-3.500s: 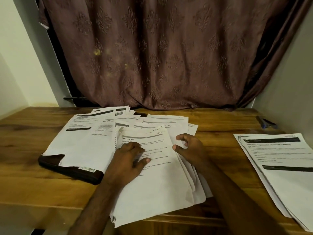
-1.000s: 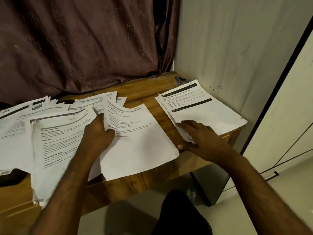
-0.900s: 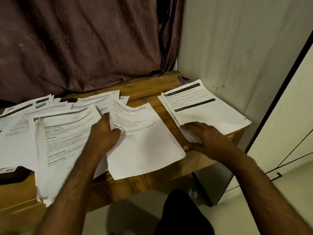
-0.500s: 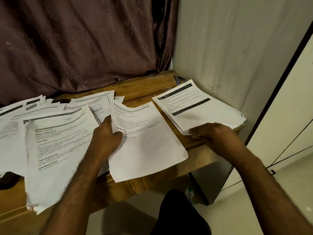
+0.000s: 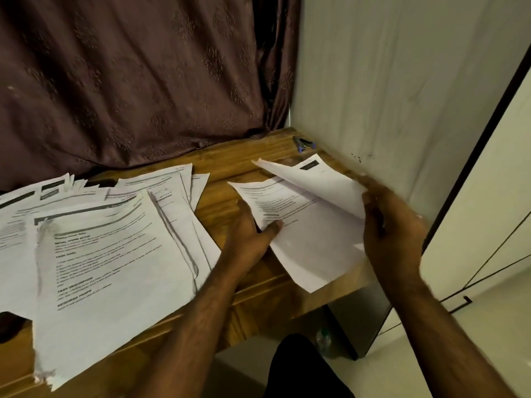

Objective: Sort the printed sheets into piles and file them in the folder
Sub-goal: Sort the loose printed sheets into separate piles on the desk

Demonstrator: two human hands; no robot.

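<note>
On the wooden table (image 5: 230,165), left hand (image 5: 247,237) holds a sheet (image 5: 304,239) angled toward the far-left

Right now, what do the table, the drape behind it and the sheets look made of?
Table: wood or wood-look laminate, warm brown with visible grain and a low sheen; which of the two is unclear.
Drape: woven fabric, dull brown-purple with a repeated floral motif, hanging in soft folds.
Sheets: thin white printed paper, matte; the one in the right hand bends easily.
</note>
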